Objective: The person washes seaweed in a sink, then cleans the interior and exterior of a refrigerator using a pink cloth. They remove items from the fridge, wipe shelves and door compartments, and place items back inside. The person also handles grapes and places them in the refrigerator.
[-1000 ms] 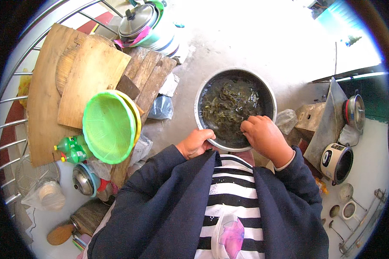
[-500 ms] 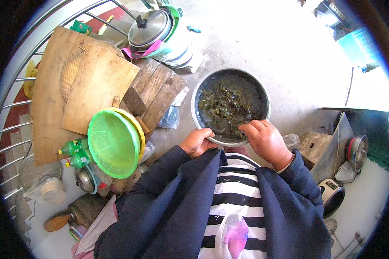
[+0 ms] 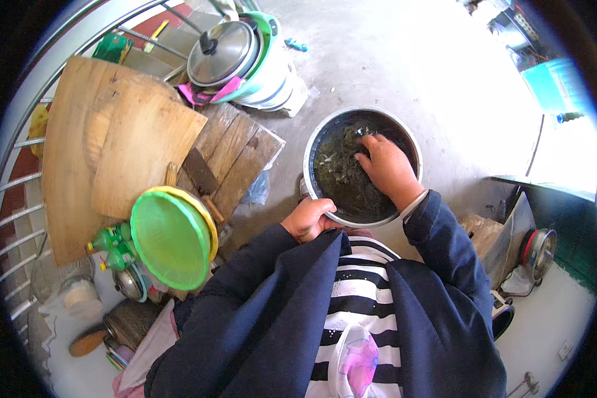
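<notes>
A round metal basin (image 3: 307,166) holds dark water and a heap of wet, dark green leafy greens (image 3: 339,162). My left hand (image 3: 310,219) grips the near-left part of its rim, the thumb lying over the edge. Inside the basin, my right hand (image 3: 390,169) reaches over the greens from the right. Its thumb and fingers are apart, and their tips touch the leaves. Whether any leaf lies under the fingers is hard to see.
To the left, a green plastic colander (image 3: 169,240) rests near wooden boards (image 3: 139,149) and green bottles (image 3: 118,245). A lidded pot (image 3: 223,53) sits in a tub at the upper left. A cardboard-coloured block (image 3: 482,235) stands at the right.
My right hand has moved from the near-right rim, where its fingers were pinched, forward into the basin over the greens. My left hand stays on the rim.
</notes>
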`<act>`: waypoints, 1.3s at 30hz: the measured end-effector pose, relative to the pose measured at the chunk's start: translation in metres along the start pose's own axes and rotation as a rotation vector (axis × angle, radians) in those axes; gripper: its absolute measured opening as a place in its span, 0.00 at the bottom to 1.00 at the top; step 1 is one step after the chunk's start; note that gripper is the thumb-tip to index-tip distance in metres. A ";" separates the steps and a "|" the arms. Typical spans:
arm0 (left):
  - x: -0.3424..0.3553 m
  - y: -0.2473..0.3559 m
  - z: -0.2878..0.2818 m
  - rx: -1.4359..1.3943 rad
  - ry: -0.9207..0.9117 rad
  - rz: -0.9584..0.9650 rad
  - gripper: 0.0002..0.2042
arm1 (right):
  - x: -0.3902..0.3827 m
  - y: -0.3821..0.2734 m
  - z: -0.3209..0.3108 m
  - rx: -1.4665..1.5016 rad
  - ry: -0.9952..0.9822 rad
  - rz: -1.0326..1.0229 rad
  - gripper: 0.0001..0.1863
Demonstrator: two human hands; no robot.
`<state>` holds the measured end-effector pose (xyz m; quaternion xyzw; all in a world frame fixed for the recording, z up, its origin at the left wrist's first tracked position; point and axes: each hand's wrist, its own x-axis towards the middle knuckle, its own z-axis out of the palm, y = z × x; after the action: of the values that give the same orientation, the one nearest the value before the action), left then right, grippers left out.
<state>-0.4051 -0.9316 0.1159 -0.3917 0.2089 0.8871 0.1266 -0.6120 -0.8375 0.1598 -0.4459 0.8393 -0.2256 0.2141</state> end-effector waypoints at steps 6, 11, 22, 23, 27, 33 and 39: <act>0.007 0.033 0.008 0.164 0.029 -0.075 0.14 | 0.002 0.022 -0.001 1.173 -0.085 0.491 0.07; 0.015 0.054 0.003 0.159 0.013 -0.063 0.15 | -0.007 0.004 -0.005 1.739 -0.109 0.460 0.10; 0.022 0.084 0.005 0.152 0.025 -0.084 0.14 | 0.000 -0.009 -0.026 1.927 -0.020 0.418 0.12; 0.021 0.086 0.008 0.156 0.031 -0.087 0.14 | -0.001 0.000 -0.019 1.915 -0.034 0.383 0.13; 0.018 0.092 0.017 0.143 0.013 -0.093 0.12 | 0.003 0.011 -0.022 1.166 0.029 0.294 0.12; 0.023 0.091 0.014 0.147 -0.006 -0.095 0.08 | 0.005 -0.004 -0.050 0.045 0.113 0.206 0.25; 0.021 0.095 0.024 0.135 -0.011 -0.077 0.07 | 0.014 -0.007 -0.027 -0.200 0.005 0.036 0.35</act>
<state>-0.4715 -1.0028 0.1409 -0.3853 0.2524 0.8674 0.1881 -0.6302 -0.8478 0.1836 -0.4493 0.8660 -0.1379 0.1707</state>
